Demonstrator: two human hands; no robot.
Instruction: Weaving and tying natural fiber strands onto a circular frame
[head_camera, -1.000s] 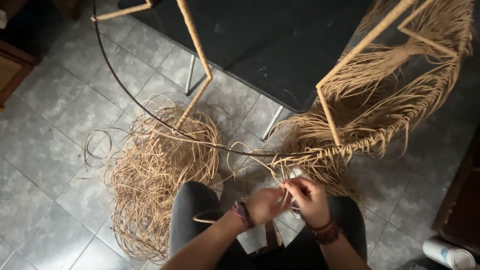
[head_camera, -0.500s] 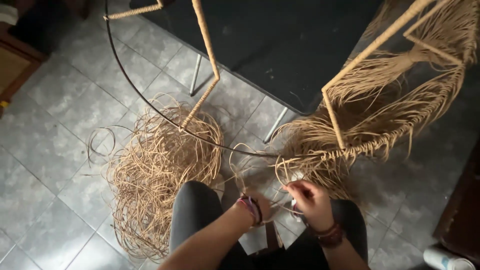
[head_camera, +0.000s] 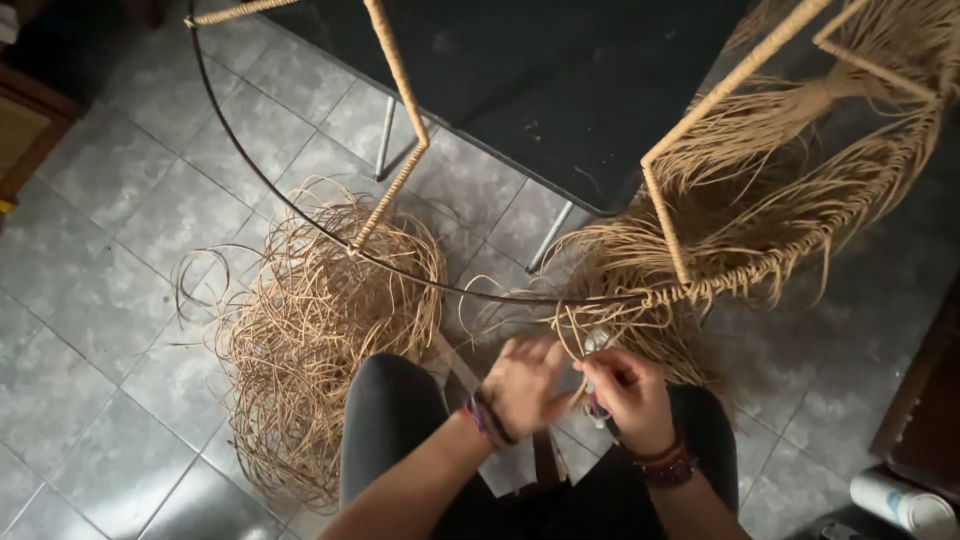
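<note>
Seen from a camera on the person's head, looking straight down, both hands meet low in the middle of the picture, above dark-clothed knees. The left hand, with a woven band at the wrist, is curled narrow, its fingertips pinching pale cane strands just where they hang off the dark metal hoop. The right hand, wearing dark bracelets, is also closed narrow around the same strands; a small purple-tipped object seems tucked in its grip, too hidden to identify. Holding the strands close to the hoop likely keeps them taut and lets the fingers work right at the rim.

Tan-wrapped struts rise from the hoop, forming a frame. On the right, a thick fringe of woven cane drapes from this frame, with the hands at its loose lower end. A big tangled heap of spare cane lies on the grey tiled floor beside the left knee, within easy reach. A black table stands behind.

Compared with half a second ago, the left hand is closer to the right, so the two nearly touch, and the view has tilted slightly; the heap and the frame lie as before.
</note>
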